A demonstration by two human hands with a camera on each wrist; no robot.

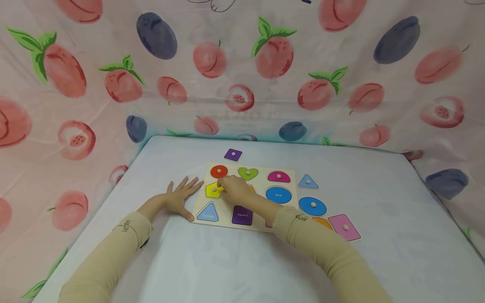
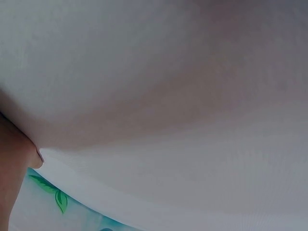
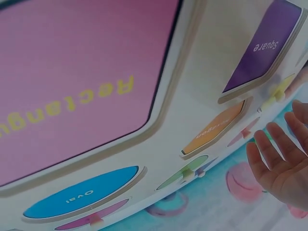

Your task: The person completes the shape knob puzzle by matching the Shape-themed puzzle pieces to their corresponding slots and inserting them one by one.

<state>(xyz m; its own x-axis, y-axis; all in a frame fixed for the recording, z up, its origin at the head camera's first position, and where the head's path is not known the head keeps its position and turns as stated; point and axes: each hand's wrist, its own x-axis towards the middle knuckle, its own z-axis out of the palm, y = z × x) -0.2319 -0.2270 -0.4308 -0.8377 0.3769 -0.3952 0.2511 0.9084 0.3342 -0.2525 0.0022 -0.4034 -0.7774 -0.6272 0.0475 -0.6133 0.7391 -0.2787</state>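
A pale shape-puzzle board (image 1: 225, 223) lies on the white table. My right hand (image 1: 235, 190) reaches over it, fingertips at the right side of the yellow pentagon piece (image 1: 210, 193), whose knob shows beside them. In the right wrist view, the other fingers (image 3: 276, 151) hang loosely bent above the board. My left hand (image 1: 178, 198) lies spread flat on the table, a fingertip and thumb at the board's left edge. A red circle (image 1: 216, 170), green heart (image 1: 244, 176) and magenta half circle (image 1: 278, 179) sit in the board. Triangle, square and oval spaces are bare; my right arm overlaps others.
Loose knobbed pieces lie around the board: a purple square (image 1: 230, 156) behind it, and a light blue triangle (image 1: 304, 184), blue oval (image 1: 320, 209) and pink rectangle (image 1: 352, 232) at right. An orange piece (image 1: 323, 223) is partly under the right sleeve. Fruit-patterned cloth (image 1: 242, 63) surrounds the table.
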